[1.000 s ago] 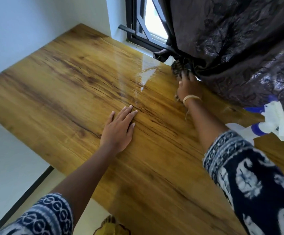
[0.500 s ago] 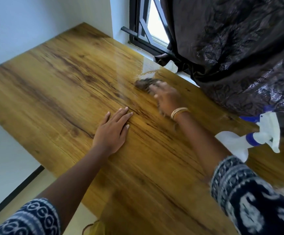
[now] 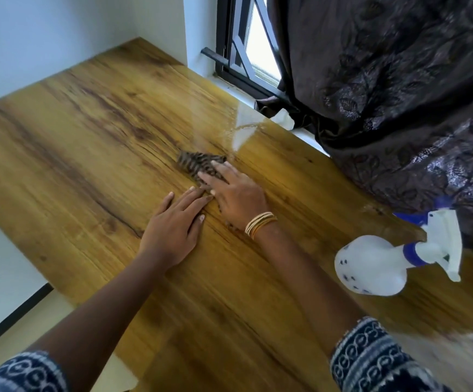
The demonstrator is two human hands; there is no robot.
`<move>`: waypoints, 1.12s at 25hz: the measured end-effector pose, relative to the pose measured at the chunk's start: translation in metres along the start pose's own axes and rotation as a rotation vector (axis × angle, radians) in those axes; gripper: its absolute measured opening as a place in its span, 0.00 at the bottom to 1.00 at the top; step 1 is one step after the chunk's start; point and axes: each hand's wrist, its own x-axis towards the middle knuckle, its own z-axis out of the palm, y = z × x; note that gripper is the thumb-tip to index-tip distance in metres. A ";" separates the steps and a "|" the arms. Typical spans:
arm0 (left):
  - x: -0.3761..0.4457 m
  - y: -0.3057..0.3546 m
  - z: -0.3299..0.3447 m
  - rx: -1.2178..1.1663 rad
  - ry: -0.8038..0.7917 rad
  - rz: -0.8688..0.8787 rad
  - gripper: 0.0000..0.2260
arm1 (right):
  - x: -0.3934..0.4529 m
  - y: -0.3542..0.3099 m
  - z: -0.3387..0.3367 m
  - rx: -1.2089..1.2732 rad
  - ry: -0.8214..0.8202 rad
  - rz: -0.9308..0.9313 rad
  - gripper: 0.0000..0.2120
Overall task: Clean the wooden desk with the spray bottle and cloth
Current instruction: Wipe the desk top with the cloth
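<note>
sleeves: dark blue and white patterned sleeves [image 3: 371, 355] sit at the bottom, closest to the camera.
spray bottle: a white spray bottle [image 3: 371, 267] with a blue collar lies on its side on the desk, near the right edge, well apart from both hands. nobody holds it.
left hand: the left hand [image 3: 173, 222] lies flat on the desk, palm down, fingers straight and close together. its grip is wide open and holds nothing. its fingertips are just beside the right hand.
right hand: the right hand [image 3: 235, 193] presses down on the cloth with flat, spread fingers. its grip is open, not curled round the cloth. gold bangles [image 3: 259, 223] ring the wrist.
cloth: a dark striped cloth [image 3: 195, 162] lies on the middle of the desk, partly under the right fingers.
desk: the wooden desk [image 3: 88, 137] is brown with dark grain. a shiny wet patch [image 3: 241, 134] shows past the cloth.
curtain: a dark flowery curtain [image 3: 399, 94] hangs at the far right and touches the desk.
window: a black-framed window [image 3: 246, 52] is at the back, beside a white wall [image 3: 46, 29].
</note>
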 end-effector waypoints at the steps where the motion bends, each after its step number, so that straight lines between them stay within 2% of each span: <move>1: 0.000 0.000 -0.001 -0.001 -0.003 -0.006 0.23 | 0.000 0.000 -0.002 0.025 -0.008 -0.064 0.21; 3: 0.001 -0.001 -0.002 -0.032 -0.016 0.007 0.23 | 0.016 0.031 -0.009 -0.026 0.016 -0.009 0.22; 7: 0.000 -0.004 -0.002 -0.093 -0.019 0.025 0.22 | 0.036 0.119 -0.008 0.002 0.115 0.700 0.21; 8: 0.000 -0.004 -0.001 -0.095 -0.013 0.026 0.22 | 0.037 0.124 -0.007 0.008 0.149 0.838 0.21; 10: 0.000 -0.003 0.000 -0.091 -0.003 0.031 0.22 | 0.034 0.112 -0.008 -0.033 0.187 0.962 0.22; 12: 0.001 -0.004 0.002 -0.097 0.017 0.036 0.22 | 0.021 0.082 -0.010 -0.019 0.175 0.926 0.24; 13: 0.001 -0.005 0.002 -0.091 0.029 0.036 0.21 | 0.008 0.059 -0.008 -0.017 0.161 0.842 0.25; 16: 0.000 -0.003 0.002 -0.037 0.035 0.029 0.20 | -0.047 -0.023 0.000 -0.007 0.109 0.392 0.22; 18: -0.006 -0.001 -0.002 -0.031 0.010 0.047 0.20 | -0.061 -0.021 -0.005 -0.020 0.069 0.148 0.21; 19: -0.014 -0.004 -0.007 -0.047 0.013 0.044 0.20 | -0.059 -0.004 -0.007 -0.066 0.065 0.148 0.22; 20: -0.026 -0.011 -0.013 -0.073 0.039 0.014 0.21 | -0.057 0.017 -0.008 -0.106 0.053 0.254 0.22; 23: -0.077 -0.053 -0.036 -0.121 0.190 -0.189 0.19 | -0.050 0.057 -0.015 -0.019 0.101 0.835 0.22; 24: -0.096 -0.071 -0.042 -0.115 0.215 -0.260 0.19 | -0.043 0.045 -0.018 0.001 0.099 0.939 0.23; 25: -0.113 -0.087 -0.046 -0.096 0.224 -0.319 0.19 | -0.034 0.020 -0.019 -0.038 0.098 0.920 0.23; 28: -0.148 -0.109 -0.047 -0.011 0.196 -0.356 0.25 | -0.019 -0.082 -0.008 -0.044 0.009 0.462 0.24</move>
